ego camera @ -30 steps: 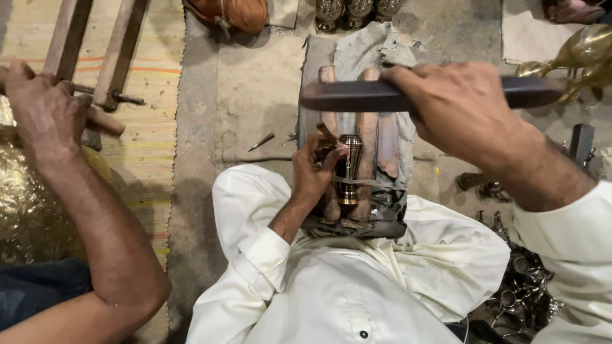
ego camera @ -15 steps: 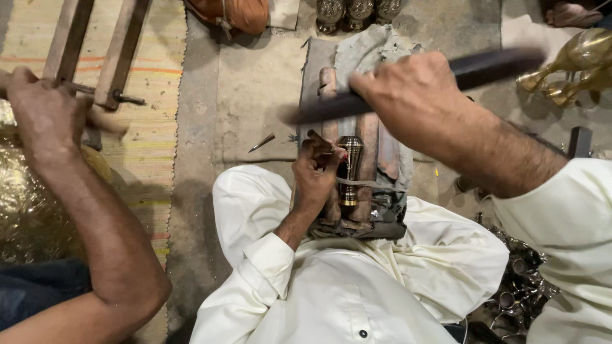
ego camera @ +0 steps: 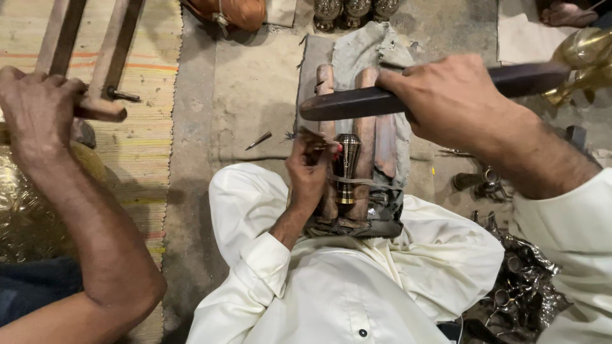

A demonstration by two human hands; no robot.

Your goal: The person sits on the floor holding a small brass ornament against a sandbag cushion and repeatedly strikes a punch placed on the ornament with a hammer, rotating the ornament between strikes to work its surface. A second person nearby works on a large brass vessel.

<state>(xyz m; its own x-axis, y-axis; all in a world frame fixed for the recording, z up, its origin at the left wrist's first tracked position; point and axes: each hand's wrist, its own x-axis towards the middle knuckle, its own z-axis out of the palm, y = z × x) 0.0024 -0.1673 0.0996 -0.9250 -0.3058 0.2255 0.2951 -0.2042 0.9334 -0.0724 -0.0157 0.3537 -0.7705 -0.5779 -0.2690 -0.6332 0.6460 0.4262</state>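
Note:
I sit cross-legged in white clothes on the floor. A small brass turned piece (ego camera: 347,167) stands strapped between wooden blocks (ego camera: 368,130) on a grey cloth in front of my lap. My left hand (ego camera: 308,172) pinches a thin metal punch, its tip at the left side of the brass piece. Above the blocks, my right hand (ego camera: 454,97) grips a long dark bar (ego camera: 357,102) held almost level, its blunt end pointing left over the punch.
A co-worker's bare arm at the left has its hand (ego camera: 37,108) on a wooden frame (ego camera: 115,57) over a striped mat (ego camera: 143,150). A loose punch (ego camera: 258,140) lies on the floor. Brass vessels (ego camera: 354,9) stand at the top, a brass figure (ego camera: 583,54) top right, and metal parts (ego camera: 517,286) lower right.
My right hand swung the dark bar: it tilted up half a second ago and is now back down, nearly level over the punch. My left hand stayed at the brass piece.

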